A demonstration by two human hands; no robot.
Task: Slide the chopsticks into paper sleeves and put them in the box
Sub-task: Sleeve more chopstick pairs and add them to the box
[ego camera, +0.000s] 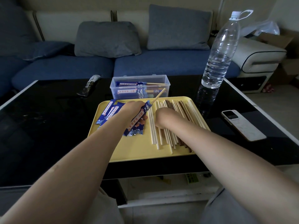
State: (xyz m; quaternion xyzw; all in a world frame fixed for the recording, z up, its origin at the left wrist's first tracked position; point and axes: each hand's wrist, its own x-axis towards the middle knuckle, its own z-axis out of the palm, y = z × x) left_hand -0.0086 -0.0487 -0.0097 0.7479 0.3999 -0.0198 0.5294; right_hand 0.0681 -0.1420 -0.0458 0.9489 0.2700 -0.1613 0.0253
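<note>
Your left hand (134, 109) grips a sleeve (137, 119) with one chopstick (159, 96) in; your right hand (163, 117), fingers hidden, is on the pile (178, 110), so I judge the next move is picking its mate.

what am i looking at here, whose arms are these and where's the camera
No machine here: these are a person's two bare arms, filmed by a camera worn on the head, looking down. On the black table sits a yellow tray with loose chopsticks and blue paper sleeves. The left hand holds a sleeved chopstick in its grip. The right hand reaches into the loose pile; its fingers are hidden. Behind the tray stands a clear plastic box holding finished ones, with a water bottle and a phone to the right.
</note>
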